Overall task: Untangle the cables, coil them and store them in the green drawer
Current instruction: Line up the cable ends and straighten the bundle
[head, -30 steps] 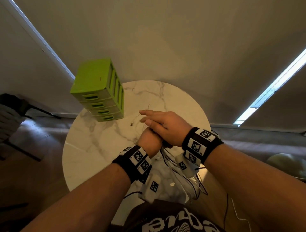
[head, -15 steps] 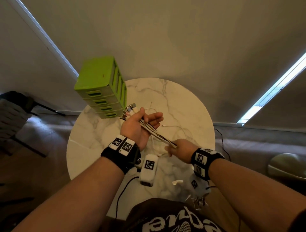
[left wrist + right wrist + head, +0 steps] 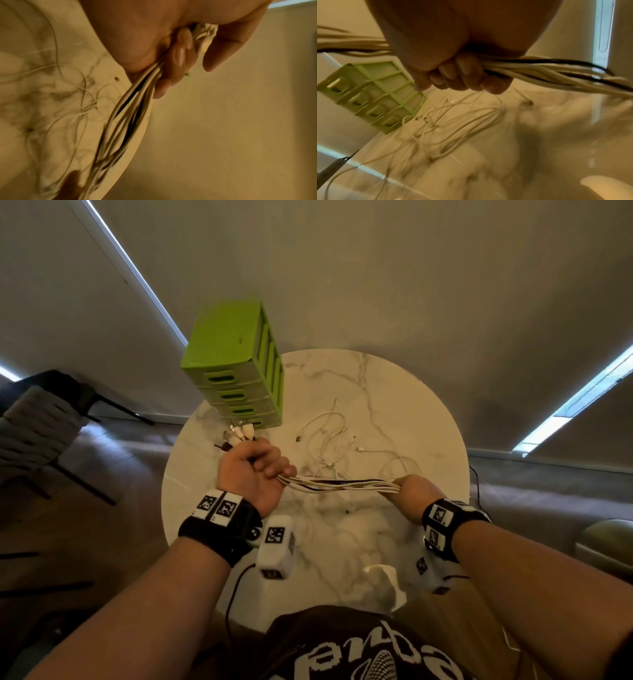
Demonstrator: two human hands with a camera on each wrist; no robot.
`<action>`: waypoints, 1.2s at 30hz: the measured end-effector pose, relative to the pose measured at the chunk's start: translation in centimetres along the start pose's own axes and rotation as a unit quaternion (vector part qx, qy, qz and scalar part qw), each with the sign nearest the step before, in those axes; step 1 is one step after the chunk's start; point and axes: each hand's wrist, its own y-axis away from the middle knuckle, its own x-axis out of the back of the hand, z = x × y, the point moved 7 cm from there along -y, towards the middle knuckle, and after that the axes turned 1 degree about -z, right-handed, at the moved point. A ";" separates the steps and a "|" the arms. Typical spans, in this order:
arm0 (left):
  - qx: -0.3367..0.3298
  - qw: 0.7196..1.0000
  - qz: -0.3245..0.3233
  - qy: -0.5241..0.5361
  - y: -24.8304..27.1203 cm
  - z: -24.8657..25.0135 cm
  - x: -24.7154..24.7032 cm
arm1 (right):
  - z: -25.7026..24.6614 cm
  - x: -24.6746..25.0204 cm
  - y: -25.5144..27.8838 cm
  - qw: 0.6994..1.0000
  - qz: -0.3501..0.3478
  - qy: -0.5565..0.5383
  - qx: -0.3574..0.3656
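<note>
Cable bundle [image 3: 342, 486] taut between clenched left hand [image 3: 251, 474] and right hand [image 3: 412, 496], right fingers hidden overhead.

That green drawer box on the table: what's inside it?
The green drawer box shows stacked drawers, all pushed in. Only dark handle slots are visible, so their contents are hidden. Thin white cables lie loose on the marble table beside it.

2 hands [image 3: 255, 474]; 4 drawers [image 3: 227, 397]
</note>
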 end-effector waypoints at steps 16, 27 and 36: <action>0.030 0.999 0.003 0.038 -3.9 7.1 8.0 | -7.3 -7.3 1.3 0.990 -0.115 -0.068 -0.045; 0.021 0.994 0.088 0.058 -8.0 12.6 14.1 | -9.0 -12.1 2.0 0.987 -0.149 0.059 -0.021; 0.047 0.985 0.157 -0.043 -9.6 11.6 15.3 | -8.8 -6.5 -1.6 0.975 -0.142 0.162 -0.059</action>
